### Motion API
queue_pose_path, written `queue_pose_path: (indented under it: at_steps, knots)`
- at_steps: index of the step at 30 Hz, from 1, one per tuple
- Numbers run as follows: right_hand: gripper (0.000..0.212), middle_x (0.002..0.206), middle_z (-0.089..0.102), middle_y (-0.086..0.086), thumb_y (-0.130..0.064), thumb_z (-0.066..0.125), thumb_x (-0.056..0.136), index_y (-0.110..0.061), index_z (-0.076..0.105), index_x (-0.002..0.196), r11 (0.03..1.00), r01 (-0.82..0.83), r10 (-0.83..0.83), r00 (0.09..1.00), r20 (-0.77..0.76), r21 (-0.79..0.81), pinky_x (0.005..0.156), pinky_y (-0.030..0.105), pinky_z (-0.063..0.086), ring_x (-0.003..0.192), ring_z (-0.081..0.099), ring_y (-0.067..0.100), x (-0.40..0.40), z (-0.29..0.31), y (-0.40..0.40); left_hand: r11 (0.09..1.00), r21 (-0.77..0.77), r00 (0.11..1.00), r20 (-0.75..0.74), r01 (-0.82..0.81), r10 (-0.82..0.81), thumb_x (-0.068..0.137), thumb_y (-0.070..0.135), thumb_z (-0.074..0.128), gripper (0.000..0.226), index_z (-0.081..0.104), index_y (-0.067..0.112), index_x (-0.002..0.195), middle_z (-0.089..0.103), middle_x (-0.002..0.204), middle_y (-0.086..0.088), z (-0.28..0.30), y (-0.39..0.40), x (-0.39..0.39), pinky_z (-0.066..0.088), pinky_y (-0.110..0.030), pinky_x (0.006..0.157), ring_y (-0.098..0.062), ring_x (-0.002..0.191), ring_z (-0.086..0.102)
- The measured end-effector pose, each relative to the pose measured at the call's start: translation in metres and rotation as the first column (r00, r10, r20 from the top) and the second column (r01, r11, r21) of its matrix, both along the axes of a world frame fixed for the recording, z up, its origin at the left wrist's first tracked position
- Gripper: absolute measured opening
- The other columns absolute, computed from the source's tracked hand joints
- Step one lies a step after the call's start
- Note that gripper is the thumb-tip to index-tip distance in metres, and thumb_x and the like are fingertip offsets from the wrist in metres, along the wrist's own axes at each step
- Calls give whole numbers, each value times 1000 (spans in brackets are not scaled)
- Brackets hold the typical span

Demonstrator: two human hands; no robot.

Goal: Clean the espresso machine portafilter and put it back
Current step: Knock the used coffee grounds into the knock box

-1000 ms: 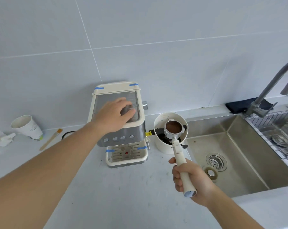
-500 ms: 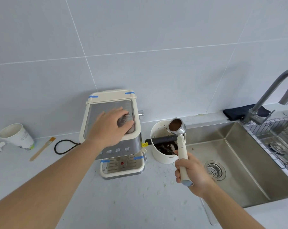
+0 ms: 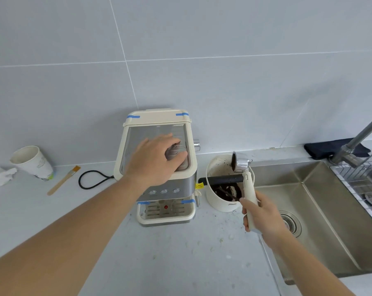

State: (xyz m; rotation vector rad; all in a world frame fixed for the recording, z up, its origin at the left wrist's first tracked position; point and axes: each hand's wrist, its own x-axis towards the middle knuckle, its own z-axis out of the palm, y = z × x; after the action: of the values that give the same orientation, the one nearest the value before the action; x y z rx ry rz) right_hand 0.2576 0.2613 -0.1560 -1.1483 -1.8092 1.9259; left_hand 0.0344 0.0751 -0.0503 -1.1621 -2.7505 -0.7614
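Observation:
A cream and steel espresso machine (image 3: pixel 170 184) stands on the counter by the wall. My left hand (image 3: pixel 157 159) lies flat on its top, fingers spread. My right hand (image 3: pixel 262 214) grips the cream handle of the portafilter (image 3: pixel 242 165). The steel basket end is lifted and turned on its side, brown coffee grounds facing left. It hangs over a cream knock box (image 3: pixel 221 201) with a black bar across it and dark grounds inside.
A steel sink (image 3: pixel 322 221) with a drain lies to the right, with a faucet (image 3: pixel 360 135), a dark cloth (image 3: pixel 322 149) and a dish rack (image 3: pixel 364 182). On the left are a paper cup (image 3: pixel 33 162), a brush (image 3: pixel 63 180), crumpled tissue (image 3: pixel 0 174) and the black power cord (image 3: pixel 91 178).
My right hand has raised the portafilter and rolled its basket from facing up to facing sideways over the knock box. My left hand has stayed on the machine's top.

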Motion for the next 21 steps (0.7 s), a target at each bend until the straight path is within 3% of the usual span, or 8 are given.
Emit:
queue_pose_path:
  at_steps: [5,11,17,21]
  knots:
    - [2,63,56,9,-10,61,92,-9,61,91,993,-80,76,996,52,81,39,28,43,41,50,24,6,8,17,1000,6,1000,8,0,0,85,62,46,49,60,36,123,54,143,11,-1,0,0,32,-42,107,-19,122,50]
    - [10,59,58,6,-14,58,94,-17,66,100,960,-191,164,976,142,204,39,28,43,38,48,23,3,14,46,1000,1,1000,8,-9,9,85,63,46,49,60,36,124,54,143,10,0,0,1,32,-42,107,-19,123,50]
    - [16,70,61,10,-21,59,94,-27,63,108,838,-345,240,929,281,422,42,31,48,41,54,18,-2,10,65,1000,-14,1000,24,-15,16,83,65,43,54,59,36,126,52,145,12,-1,0,0,28,-41,111,-19,126,48]
    - [31,76,67,2,-26,62,91,-31,60,122,737,-388,193,905,378,553,51,31,50,55,59,19,-2,0,69,1000,-24,999,42,-4,5,83,65,42,55,58,36,127,51,146,11,-1,1,-2,26,-43,115,-18,129,48]
